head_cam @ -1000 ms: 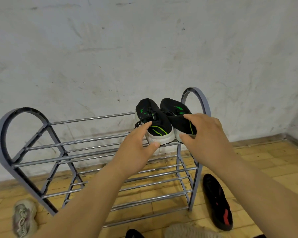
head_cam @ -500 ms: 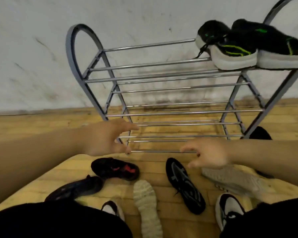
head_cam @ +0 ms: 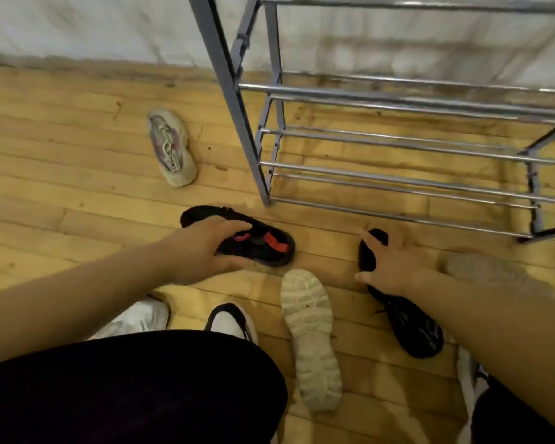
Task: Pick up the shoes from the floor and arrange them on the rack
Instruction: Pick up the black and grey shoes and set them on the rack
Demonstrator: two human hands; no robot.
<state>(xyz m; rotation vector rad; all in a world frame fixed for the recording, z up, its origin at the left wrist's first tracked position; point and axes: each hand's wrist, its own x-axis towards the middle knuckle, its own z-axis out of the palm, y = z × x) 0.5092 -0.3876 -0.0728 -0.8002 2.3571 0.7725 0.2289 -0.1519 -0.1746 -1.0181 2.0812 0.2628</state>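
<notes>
Fingers [head_cam: 237, 226] of the left hand [head_cam: 202, 251] curled over the top of a black shoe [head_cam: 263, 245] with red straps, thumb tucked under its near edge: closing on it, though whether fully gripped cannot be told. Shoe flat on the wooden floor [head_cam: 61, 193], just in front of the rack [head_cam: 253, 149] leg. Fingers [head_cam: 367, 240] of the right hand [head_cam: 394, 264] spread wide and pressed onto a second black shoe [head_cam: 420, 331], lying sole-up beside the rack's lowest bars; open, not yet wrapped round it.

Half a second ago, both hands in mid-air above the floor, fingers loose, touching nothing; a second ago, up at the top shelf beside a black-and-green pair. Now down on the floor, each on one shoe. Judged from that: first pair done, pickup of the next pair just begun, no lift yet.

Left wrist straight, palm down, forearm reaching in from the lower left. Right wrist bent slightly inward, palm down, forearm coming in from the lower right. Dark-clothed knees at the bottom of the view, suggesting a crouch.

Elsewhere on the floor: a pale shoe [head_cam: 311, 341] sole-up between the hands, a grey shoe [head_cam: 170, 147] well to the left of the rack, and white shoes partly hidden near the knees. Lower rack shelves bare where visible; top shelf out of view.
</notes>
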